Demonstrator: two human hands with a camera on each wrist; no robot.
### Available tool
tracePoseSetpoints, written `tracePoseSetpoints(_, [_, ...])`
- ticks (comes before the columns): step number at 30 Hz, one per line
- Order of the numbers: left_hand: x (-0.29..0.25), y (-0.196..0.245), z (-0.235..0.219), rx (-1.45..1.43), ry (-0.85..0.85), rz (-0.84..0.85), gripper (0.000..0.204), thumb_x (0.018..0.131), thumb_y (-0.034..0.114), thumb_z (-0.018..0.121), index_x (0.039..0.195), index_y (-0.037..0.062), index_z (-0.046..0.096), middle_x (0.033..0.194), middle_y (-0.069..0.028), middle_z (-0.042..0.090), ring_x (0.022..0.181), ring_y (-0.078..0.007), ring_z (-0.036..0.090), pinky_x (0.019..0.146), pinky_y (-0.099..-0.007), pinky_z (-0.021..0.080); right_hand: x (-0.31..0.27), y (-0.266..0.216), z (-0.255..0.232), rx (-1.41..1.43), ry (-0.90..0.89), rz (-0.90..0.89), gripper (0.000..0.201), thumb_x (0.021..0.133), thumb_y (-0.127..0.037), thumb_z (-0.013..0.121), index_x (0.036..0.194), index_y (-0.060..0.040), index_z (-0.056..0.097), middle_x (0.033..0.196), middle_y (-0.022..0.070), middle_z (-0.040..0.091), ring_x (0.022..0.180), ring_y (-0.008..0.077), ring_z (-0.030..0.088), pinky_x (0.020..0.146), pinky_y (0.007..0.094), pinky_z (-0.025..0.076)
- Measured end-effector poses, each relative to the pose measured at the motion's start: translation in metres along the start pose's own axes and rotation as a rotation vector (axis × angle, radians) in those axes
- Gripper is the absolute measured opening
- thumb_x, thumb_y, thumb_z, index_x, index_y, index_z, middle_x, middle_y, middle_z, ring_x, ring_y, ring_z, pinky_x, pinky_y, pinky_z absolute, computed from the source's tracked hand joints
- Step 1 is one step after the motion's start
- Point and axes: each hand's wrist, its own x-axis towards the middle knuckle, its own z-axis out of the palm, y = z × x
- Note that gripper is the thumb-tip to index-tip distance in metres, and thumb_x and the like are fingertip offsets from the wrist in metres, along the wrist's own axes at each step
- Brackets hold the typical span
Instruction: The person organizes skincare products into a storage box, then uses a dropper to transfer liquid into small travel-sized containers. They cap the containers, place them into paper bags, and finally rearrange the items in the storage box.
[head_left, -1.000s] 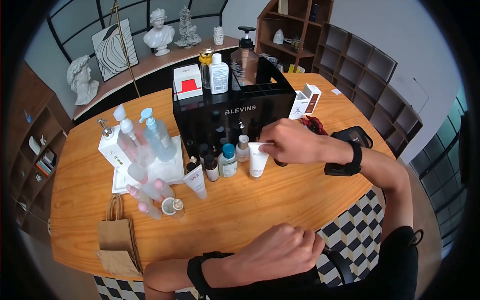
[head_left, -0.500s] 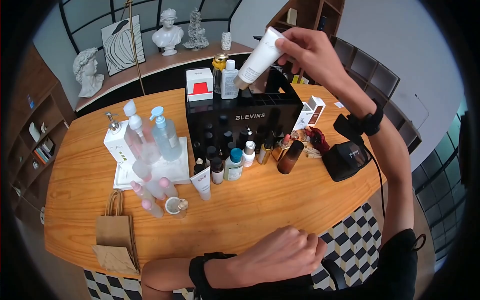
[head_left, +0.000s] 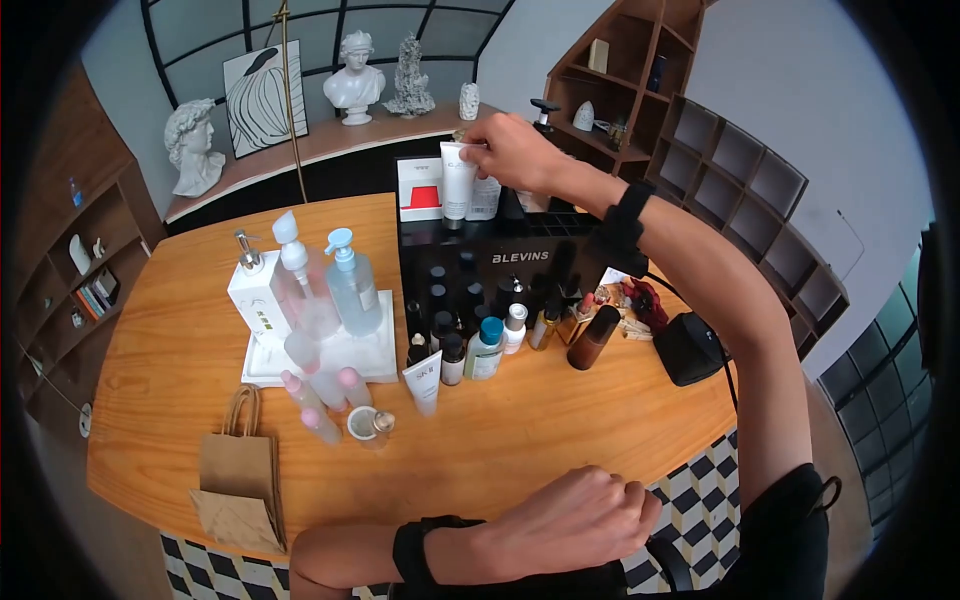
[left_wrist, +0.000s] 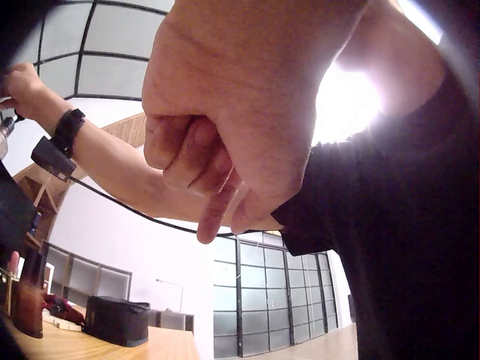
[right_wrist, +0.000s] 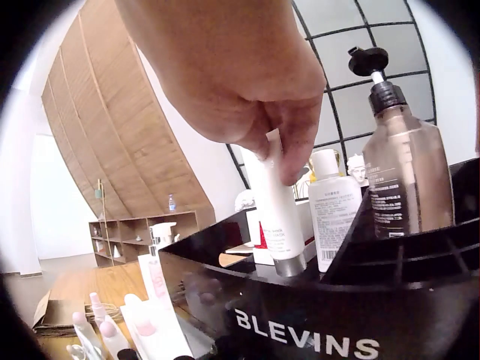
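Observation:
My right hand (head_left: 515, 152) pinches the upper end of a white squeeze tube (head_left: 457, 185) with a silver cap. In the right wrist view the tube (right_wrist: 279, 210) stands cap down, its cap close over the top edge of the black BLEVINS organizer (right_wrist: 217, 300). Right beside it are a white lotion bottle (right_wrist: 334, 214) and, partly hidden behind the tube, a white box with a red patch (head_left: 419, 190). My left hand (head_left: 570, 520) hangs idle over my lap in front of the table, fingers loosely curled and holding nothing, as the left wrist view also shows.
A large pump bottle (right_wrist: 409, 165) stands in the organizer. Several small bottles, a teal-capped one (head_left: 487, 350) and an SK-II tube (head_left: 424, 383) line its front. Pump bottles stand on a white tray (head_left: 270, 372); paper bags (head_left: 238, 480) lie front left, a black case (head_left: 690, 350) right.
My right hand has lifted the white tube from the table in front of the organizer and carried it up and left to the organizer's top left part. The left hand stays about still.

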Motion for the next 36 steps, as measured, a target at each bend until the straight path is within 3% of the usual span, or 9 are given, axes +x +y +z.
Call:
tracePoseSetpoints(6, [-0.002,0.002,0.002,0.054,-0.024,0.010,0.015,0.086,0.008,0.069,0.093,-0.0051,0.068,0.069,-0.0064,0.064,0.061,-0.0141,0.069,0.050,-0.0282,0.054,0.012,0.008,0.005,-0.017,-0.033,0.029,0.027,0.104,-0.016,0.065,0.112,0.0076,0.075,0.088,0.0210,0.078,0.077,0.0261,0.079,0.074,0.0405,0.061])
tracePoseSetpoints(7, [-0.002,0.002,0.003,0.051,0.006,-0.001,0.011,0.085,0.007,0.070,0.086,-0.0035,0.067,0.063,-0.0036,0.060,0.058,-0.0121,0.066,0.050,-0.0268,0.049,0.009,0.001,-0.002,0.047,-0.073,0.097,0.027,0.105,-0.017,0.065,0.111,0.0069,0.075,0.084,0.0184,0.077,0.074,0.0225,0.077,0.067,0.0380,0.060])
tracePoseSetpoints(9, [-0.002,0.002,0.003,0.049,0.040,-0.018,0.010,0.083,0.006,0.070,0.079,-0.0019,0.066,0.058,-0.0007,0.057,0.056,-0.0101,0.062,0.050,-0.0253,0.044,0.002,-0.011,-0.014,0.089,-0.105,0.146,0.027,0.103,-0.017,0.065,0.115,0.0056,0.076,0.084,0.0181,0.077,0.072,0.0245,0.076,0.071,0.0399,0.060])
tracePoseSetpoints(11, [0.000,0.001,-0.001,0.046,-0.025,0.013,0.015,0.086,0.008,0.069,0.092,-0.0049,0.069,0.068,-0.0056,0.063,0.059,-0.0131,0.067,0.048,-0.0274,0.050,-0.005,-0.011,-0.020,0.126,-0.129,0.184,0.029,0.103,-0.015,0.064,0.120,0.0057,0.076,0.083,0.0178,0.077,0.068,0.0225,0.073,0.071,0.0404,0.059])
tracePoseSetpoints(14, [-0.001,0.000,0.005,0.071,-0.017,0.001,0.014,0.085,0.009,0.069,0.090,-0.0042,0.069,0.066,-0.0047,0.062,0.058,-0.0124,0.066,0.047,-0.0270,0.049,-0.009,0.005,-0.023,0.044,-0.129,0.136,0.028,0.104,-0.017,0.066,0.111,0.0084,0.075,0.085,0.0155,0.078,0.072,0.0193,0.076,0.066,0.0355,0.060])
tracePoseSetpoints(18, [0.001,0.000,0.005,0.071,0.006,0.016,0.013,0.084,0.009,0.069,0.087,-0.0031,0.068,0.065,-0.0039,0.060,0.057,-0.0118,0.065,0.048,-0.0270,0.049,-0.018,0.018,-0.030,-0.036,-0.109,0.110,0.026,0.103,-0.015,0.067,0.111,0.0092,0.074,0.084,0.0160,0.077,0.073,0.0217,0.076,0.076,0.0376,0.060])
tracePoseSetpoints(23, [0.000,-0.001,0.008,0.038,0.025,-0.004,0.011,0.084,0.009,0.069,0.083,-0.0015,0.065,0.064,-0.0028,0.058,0.055,-0.0112,0.063,0.047,-0.0272,0.049,-0.024,0.027,-0.029,-0.008,-0.093,0.159,0.026,0.102,-0.014,0.067,0.112,0.0088,0.075,0.083,0.0168,0.077,0.073,0.0232,0.076,0.075,0.0378,0.060])
tracePoseSetpoints(32, [0.000,0.001,0.009,0.009,0.070,-0.061,0.021,0.092,0.014,0.068,0.076,0.0001,0.063,0.059,-0.0040,0.058,0.055,-0.0140,0.061,0.052,-0.0303,0.046,-0.026,0.038,-0.014,0.028,-0.035,0.131,0.031,0.101,-0.018,0.067,0.119,0.0055,0.074,0.101,0.0249,0.078,0.087,0.0331,0.079,0.087,0.0438,0.060])
tracePoseSetpoints(36, [0.000,-0.002,0.006,0.008,0.017,-0.017,0.012,0.085,0.008,0.070,0.086,-0.0030,0.066,0.063,-0.0028,0.057,0.055,-0.0105,0.062,0.048,-0.0268,0.050,-0.040,0.034,-0.013,-0.188,0.316,-0.007,0.030,0.098,-0.022,0.069,0.117,-0.0005,0.076,0.102,0.0205,0.078,0.085,0.0340,0.077,0.084,0.0434,0.060])
